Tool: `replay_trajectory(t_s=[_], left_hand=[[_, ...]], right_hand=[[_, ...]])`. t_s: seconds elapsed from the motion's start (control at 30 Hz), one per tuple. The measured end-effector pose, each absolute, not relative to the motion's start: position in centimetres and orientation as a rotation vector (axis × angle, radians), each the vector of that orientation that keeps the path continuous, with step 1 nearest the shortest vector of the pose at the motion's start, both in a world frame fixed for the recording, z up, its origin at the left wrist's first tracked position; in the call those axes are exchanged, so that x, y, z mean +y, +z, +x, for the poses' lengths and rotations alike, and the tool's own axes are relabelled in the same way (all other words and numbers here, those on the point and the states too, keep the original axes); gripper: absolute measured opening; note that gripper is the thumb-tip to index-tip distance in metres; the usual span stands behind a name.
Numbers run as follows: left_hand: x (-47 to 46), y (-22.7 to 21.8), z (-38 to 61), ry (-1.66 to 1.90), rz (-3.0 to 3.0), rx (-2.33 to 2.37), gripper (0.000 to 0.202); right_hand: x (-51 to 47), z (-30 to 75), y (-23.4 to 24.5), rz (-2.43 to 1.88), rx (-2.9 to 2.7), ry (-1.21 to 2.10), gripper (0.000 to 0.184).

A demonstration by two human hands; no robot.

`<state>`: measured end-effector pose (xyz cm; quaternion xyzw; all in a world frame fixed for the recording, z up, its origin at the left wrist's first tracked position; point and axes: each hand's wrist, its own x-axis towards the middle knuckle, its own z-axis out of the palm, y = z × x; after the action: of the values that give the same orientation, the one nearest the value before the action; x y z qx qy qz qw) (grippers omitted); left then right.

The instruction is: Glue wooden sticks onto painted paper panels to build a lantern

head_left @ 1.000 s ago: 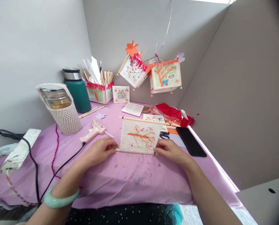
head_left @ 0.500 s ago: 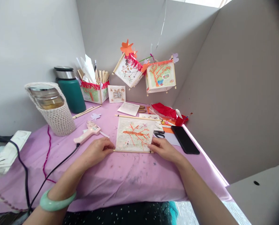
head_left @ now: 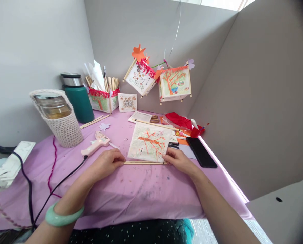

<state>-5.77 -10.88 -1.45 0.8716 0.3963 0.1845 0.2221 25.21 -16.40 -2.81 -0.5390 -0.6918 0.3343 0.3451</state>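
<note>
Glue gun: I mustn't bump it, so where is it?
In the head view, the glue gun lies left of centre, between the jar and the left hand.

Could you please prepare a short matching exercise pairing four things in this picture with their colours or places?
Things:
1. Tree drawing
2. Glue gun
3. Phone
4. Flask

Descriptions:
A. Dark green, standing beside the jar in the pale openwork cover
B. Black, lying to the right of the right hand
C. Orange, on pale paper
D. Pale pink, lying on the purple cloth

Right pairs: 1-C, 2-D, 3-B, 4-A.
</note>
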Motion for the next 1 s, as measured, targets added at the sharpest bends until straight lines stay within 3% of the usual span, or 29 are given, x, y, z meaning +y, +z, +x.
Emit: replay_trajectory(t_s=[0.6, 1.0], left_hand=[[-11.0, -1.2, -5.7, 0.505, 2.416, 1.086, 0.015], [-11.2, -0.2, -5.8, 0.618, 2.393, 1.177, 0.024]], right_hand=[[-16.5, 25.2, -2.1, -1.312, -1.542, 1.083, 0.026], [-16.5, 25.2, -2.5, -1.339, -1.618, 0.959, 0.024]])
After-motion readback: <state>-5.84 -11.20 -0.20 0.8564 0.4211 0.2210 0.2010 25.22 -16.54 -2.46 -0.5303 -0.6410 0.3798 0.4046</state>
